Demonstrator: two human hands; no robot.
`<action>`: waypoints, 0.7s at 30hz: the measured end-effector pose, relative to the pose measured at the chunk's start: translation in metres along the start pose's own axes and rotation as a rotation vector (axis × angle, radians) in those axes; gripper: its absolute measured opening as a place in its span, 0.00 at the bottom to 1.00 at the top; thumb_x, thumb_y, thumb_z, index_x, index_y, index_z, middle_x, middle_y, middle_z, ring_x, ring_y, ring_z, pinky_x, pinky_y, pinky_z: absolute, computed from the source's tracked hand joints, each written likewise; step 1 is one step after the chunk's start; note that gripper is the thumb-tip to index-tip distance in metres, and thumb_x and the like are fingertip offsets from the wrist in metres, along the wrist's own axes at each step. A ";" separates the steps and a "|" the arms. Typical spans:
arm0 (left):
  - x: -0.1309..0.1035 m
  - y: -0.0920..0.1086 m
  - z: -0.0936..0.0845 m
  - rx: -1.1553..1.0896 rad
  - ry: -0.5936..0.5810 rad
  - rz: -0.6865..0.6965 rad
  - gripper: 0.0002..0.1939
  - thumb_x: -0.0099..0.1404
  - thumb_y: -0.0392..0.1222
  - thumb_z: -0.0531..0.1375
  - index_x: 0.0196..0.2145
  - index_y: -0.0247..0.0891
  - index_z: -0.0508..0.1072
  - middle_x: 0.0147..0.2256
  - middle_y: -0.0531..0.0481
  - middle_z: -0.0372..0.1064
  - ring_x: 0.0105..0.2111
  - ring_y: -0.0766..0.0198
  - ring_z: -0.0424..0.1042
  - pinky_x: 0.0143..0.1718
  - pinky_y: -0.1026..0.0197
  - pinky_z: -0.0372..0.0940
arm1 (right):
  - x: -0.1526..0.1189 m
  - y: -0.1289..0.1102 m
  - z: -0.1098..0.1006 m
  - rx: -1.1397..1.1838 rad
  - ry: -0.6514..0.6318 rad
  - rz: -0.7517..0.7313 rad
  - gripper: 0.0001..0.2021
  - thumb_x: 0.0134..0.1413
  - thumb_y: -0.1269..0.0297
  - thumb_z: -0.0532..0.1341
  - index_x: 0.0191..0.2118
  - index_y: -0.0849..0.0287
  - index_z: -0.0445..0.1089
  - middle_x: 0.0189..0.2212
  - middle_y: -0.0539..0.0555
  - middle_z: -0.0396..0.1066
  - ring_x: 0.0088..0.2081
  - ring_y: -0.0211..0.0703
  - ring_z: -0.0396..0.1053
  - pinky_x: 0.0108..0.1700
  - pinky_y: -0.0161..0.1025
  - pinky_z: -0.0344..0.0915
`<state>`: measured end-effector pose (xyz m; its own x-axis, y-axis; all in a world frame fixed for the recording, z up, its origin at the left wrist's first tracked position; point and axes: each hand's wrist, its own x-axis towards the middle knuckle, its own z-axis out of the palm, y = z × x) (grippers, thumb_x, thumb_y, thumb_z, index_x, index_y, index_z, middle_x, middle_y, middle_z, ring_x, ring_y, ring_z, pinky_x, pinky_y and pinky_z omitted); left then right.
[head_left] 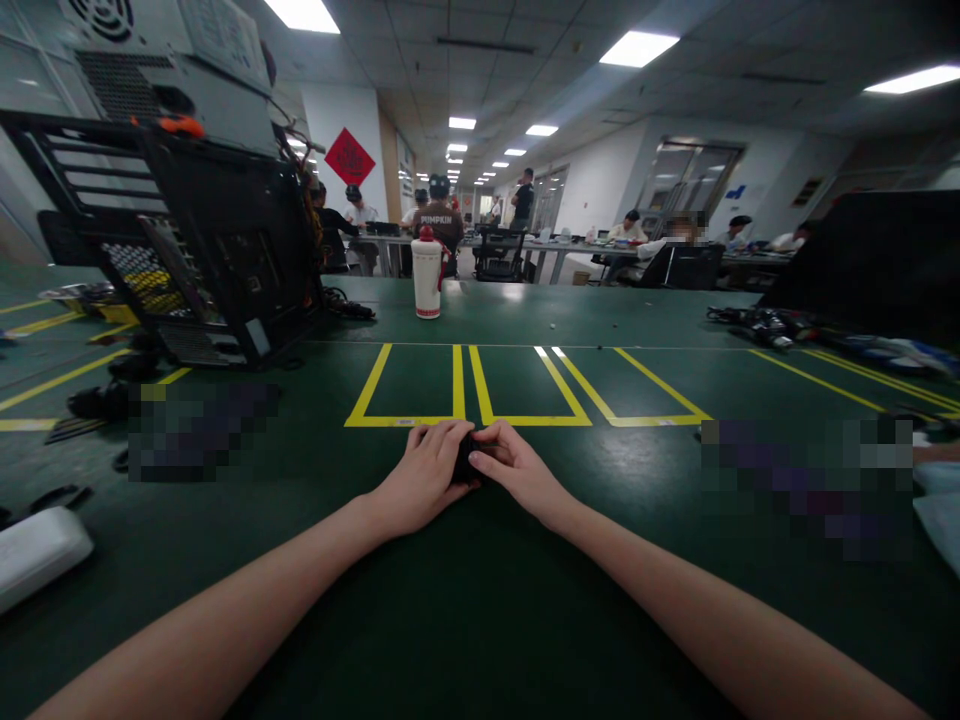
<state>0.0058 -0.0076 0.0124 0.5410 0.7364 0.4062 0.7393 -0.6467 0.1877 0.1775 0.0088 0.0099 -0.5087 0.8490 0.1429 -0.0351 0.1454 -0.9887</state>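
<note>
Both hands meet over the green tabletop (pixel 480 600), just in front of the yellow tape outlines (pixel 525 421). Between them is a small black object (pixel 466 458), mostly covered by fingers, so its kind does not show. My left hand (pixel 424 475) is closed around its left side, with the thumb low and the fingers over the top. From the right, my right hand (pixel 517 468) pinches it with thumb and bent fingers. The object sits at or very near the table surface; I cannot tell whether it touches.
At left stands an open black computer case (pixel 247 250) with cables. A white tumbler (pixel 427 280) with a red lid stands beyond the tape. A white case (pixel 41 555) lies at the left edge. Dark cables (pixel 765 325) lie at right. People sit at tables further back.
</note>
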 end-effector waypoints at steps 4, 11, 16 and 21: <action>0.000 -0.002 0.003 -0.004 0.002 -0.004 0.30 0.57 0.40 0.58 0.53 0.38 0.47 0.51 0.43 0.55 0.52 0.54 0.56 0.51 0.47 0.50 | 0.001 -0.001 -0.001 -0.004 0.011 0.033 0.12 0.48 0.62 0.59 0.40 0.55 0.60 0.40 0.51 0.61 0.42 0.41 0.64 0.42 0.42 0.65; 0.001 -0.002 0.005 0.001 0.004 -0.008 0.30 0.57 0.40 0.58 0.53 0.37 0.47 0.51 0.41 0.55 0.51 0.53 0.55 0.51 0.47 0.50 | 0.002 0.003 -0.003 0.046 -0.045 0.013 0.13 0.45 0.64 0.61 0.38 0.56 0.59 0.40 0.51 0.62 0.43 0.42 0.64 0.43 0.43 0.64; 0.001 -0.001 0.003 0.002 -0.005 -0.008 0.30 0.57 0.40 0.58 0.53 0.37 0.47 0.51 0.41 0.55 0.52 0.54 0.55 0.51 0.48 0.49 | 0.000 0.003 -0.002 0.058 -0.051 -0.012 0.13 0.45 0.65 0.61 0.37 0.55 0.58 0.37 0.49 0.62 0.41 0.40 0.65 0.42 0.41 0.64; 0.000 -0.002 0.003 -0.002 0.004 -0.002 0.31 0.57 0.39 0.58 0.54 0.37 0.46 0.51 0.43 0.55 0.52 0.54 0.55 0.52 0.48 0.49 | 0.001 0.002 -0.001 0.036 -0.015 0.008 0.10 0.47 0.64 0.59 0.36 0.55 0.59 0.35 0.49 0.62 0.38 0.39 0.65 0.39 0.40 0.66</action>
<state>0.0059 -0.0054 0.0092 0.5377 0.7372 0.4091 0.7399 -0.6452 0.1903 0.1777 0.0104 0.0079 -0.5220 0.8422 0.1347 -0.0617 0.1202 -0.9908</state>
